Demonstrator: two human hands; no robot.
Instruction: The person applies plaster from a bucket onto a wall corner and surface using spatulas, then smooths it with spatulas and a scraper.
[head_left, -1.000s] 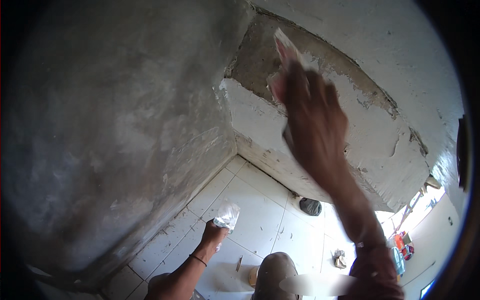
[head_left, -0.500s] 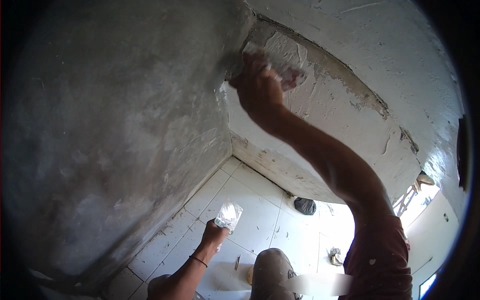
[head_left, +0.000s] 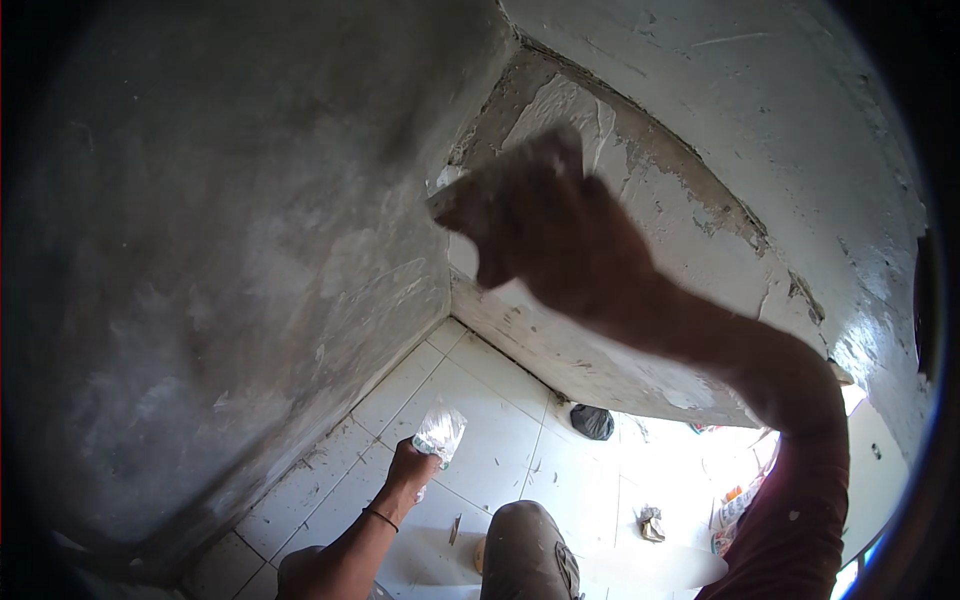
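My right hand, blurred and raised in front of the recessed strip in the wall, is closed on a flat scraper. The tool's edge reaches toward the inner corner. A patch of wet white plaster with ridged marks shows just above the hand. Low at the lower middle, my left hand grips a flat tool loaded with white paste, held out over the tiled floor.
A grey rendered wall fills the left side. On the white tiles lie a black bag, a crumpled scrap and debris. Coloured packages sit at the lower right in bright light. My knee shows below.
My right hand has swept left toward the corner, then dropped slightly with the scraper turned. A ridged white patch has appeared in the recess. My left hand has barely moved.
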